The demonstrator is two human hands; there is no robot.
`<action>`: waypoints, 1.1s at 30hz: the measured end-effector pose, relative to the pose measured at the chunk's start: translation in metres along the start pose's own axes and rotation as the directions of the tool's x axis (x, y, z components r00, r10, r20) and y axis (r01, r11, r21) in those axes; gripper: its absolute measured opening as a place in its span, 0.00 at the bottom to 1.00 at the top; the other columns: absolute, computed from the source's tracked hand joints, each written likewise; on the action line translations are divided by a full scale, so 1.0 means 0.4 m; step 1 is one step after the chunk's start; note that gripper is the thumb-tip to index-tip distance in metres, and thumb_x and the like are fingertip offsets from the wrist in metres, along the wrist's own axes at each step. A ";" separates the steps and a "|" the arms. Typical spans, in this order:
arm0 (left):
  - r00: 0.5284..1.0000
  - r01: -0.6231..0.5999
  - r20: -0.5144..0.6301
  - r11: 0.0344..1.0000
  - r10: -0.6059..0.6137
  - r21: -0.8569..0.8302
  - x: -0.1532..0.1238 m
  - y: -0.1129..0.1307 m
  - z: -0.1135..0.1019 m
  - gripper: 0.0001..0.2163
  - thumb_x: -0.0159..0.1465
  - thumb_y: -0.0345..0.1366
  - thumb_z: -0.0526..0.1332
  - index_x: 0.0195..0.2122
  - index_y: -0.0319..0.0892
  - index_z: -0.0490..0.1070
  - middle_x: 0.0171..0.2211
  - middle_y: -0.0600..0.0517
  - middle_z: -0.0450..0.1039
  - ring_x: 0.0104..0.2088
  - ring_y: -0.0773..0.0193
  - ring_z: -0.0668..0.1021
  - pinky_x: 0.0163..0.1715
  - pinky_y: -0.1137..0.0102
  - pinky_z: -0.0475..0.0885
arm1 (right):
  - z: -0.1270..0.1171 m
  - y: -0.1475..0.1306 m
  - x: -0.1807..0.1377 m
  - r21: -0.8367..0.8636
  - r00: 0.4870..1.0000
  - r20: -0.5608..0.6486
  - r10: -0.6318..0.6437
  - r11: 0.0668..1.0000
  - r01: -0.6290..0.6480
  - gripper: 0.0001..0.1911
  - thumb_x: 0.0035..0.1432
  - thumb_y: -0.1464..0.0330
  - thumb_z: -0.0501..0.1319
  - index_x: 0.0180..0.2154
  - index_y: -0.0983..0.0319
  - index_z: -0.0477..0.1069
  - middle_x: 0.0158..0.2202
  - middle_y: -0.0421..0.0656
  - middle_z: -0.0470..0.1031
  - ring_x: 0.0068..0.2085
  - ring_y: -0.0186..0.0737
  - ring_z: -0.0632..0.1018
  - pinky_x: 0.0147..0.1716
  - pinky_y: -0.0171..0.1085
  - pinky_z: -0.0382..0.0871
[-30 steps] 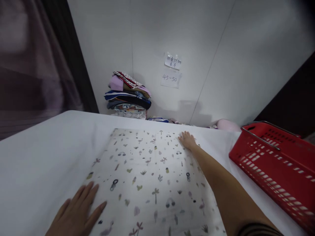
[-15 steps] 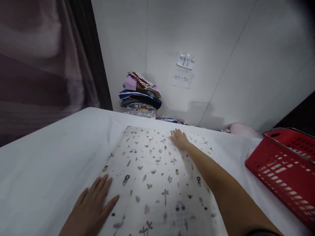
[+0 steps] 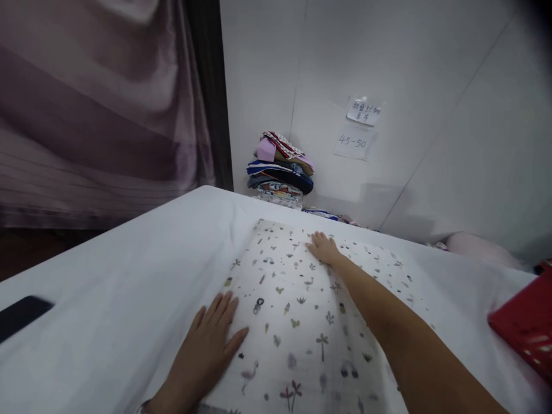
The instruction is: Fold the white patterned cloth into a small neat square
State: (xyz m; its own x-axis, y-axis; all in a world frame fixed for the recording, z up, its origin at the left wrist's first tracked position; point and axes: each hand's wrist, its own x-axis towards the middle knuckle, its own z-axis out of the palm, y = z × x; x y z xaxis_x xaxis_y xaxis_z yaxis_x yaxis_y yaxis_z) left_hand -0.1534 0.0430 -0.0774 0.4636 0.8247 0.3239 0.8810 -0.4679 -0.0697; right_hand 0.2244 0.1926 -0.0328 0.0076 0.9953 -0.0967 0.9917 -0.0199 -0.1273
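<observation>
A thin white cloth (image 3: 297, 310), printed with palms, flamingos and small fruit, lies spread on the white-covered table. My left hand (image 3: 211, 339) rests flat on the cloth's left edge, fingers stretched and thumb apart. Farther off, my right hand (image 3: 323, 248) lies on the upper part of the cloth, palm down with fingers spread. Neither hand grips anything. My right forearm crosses the cloth's right side and hides part of it.
A stack of folded clothes (image 3: 282, 169) stands against the wall behind the table (image 3: 172, 253). At right is a red basket (image 3: 524, 322), partly out of view. A dark flat object (image 3: 23, 316) lies at the left edge. Handwritten paper signs (image 3: 356, 141) hang on the wall.
The view has turned left, so the scene sits farther right and the dark flat object has come into view. My right hand has slid slightly left across the cloth; the left stays at its edge.
</observation>
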 end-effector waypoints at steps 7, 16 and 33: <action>1.000 0.011 -0.024 1.000 -0.012 -0.019 0.000 0.015 -0.012 0.29 0.64 0.53 0.47 0.61 0.42 0.58 0.62 0.47 0.56 0.62 0.51 0.61 0.56 0.54 0.61 | 0.003 -0.039 0.016 -0.068 0.999 0.034 0.024 0.997 -0.022 0.35 0.63 0.49 0.38 0.64 0.61 0.47 0.68 0.48 0.41 0.67 0.48 0.44 0.61 0.54 0.38; 0.999 0.002 -0.047 1.000 -0.001 0.021 -0.007 0.021 -0.013 0.28 0.64 0.54 0.47 0.60 0.42 0.59 0.63 0.47 0.56 0.62 0.51 0.61 0.56 0.55 0.60 | 0.024 -0.312 0.129 0.024 0.984 0.026 -0.174 0.985 0.173 0.37 0.62 0.48 0.37 0.65 0.62 0.43 0.68 0.46 0.38 0.67 0.45 0.41 0.62 0.49 0.35; 0.999 0.046 0.011 0.997 -0.045 -0.065 -0.012 0.028 -0.011 0.29 0.64 0.53 0.45 0.62 0.43 0.57 0.63 0.47 0.53 0.63 0.50 0.58 0.58 0.53 0.58 | 0.033 -0.466 0.153 0.063 0.966 0.098 -0.239 0.970 0.233 0.37 0.62 0.48 0.38 0.65 0.62 0.42 0.68 0.47 0.36 0.67 0.47 0.40 0.61 0.53 0.33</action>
State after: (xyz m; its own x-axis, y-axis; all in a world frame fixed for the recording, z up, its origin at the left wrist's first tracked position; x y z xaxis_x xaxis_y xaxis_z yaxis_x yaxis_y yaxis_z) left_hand -0.1462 0.0325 -0.0755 0.4243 0.8486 0.3160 0.8934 -0.4491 0.0064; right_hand 0.0384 0.2560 -0.0281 -0.2420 0.9571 -0.1595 0.9559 0.2069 -0.2084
